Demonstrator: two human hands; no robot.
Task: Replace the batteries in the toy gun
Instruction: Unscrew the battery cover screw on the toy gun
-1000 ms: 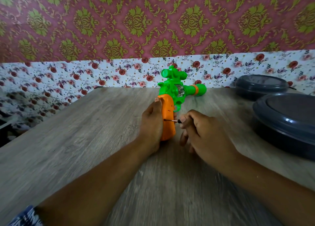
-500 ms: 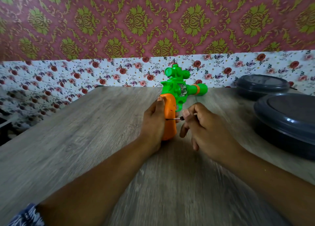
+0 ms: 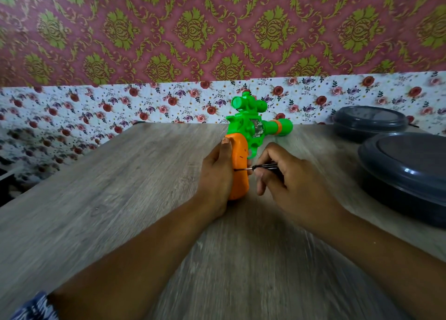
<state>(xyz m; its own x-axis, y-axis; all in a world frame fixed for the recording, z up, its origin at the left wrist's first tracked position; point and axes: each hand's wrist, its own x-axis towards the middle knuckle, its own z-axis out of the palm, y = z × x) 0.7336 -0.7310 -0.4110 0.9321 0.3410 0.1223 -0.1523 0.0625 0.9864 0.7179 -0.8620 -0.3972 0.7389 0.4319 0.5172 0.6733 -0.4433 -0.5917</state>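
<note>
Undoing the grip screw

Near: right hand [image 3: 287, 182] pinching a thin screwdriver [image 3: 258, 167], tip set against the side of the orange grip [image 3: 239, 167]. Left hand [image 3: 217, 175] wrapped round the grip's far side, thumb up along its back edge, pinning the gun [image 3: 251, 129] upright on the table [image 3: 120, 211]. Best done pressing straight along the shaft, turning slowly, bracing hard against the push so the tip does not skip out of the screw head. Worth catching the screw once loose. Farther right, two dark lidded tubs [image 3: 407, 172], well apart
</note>
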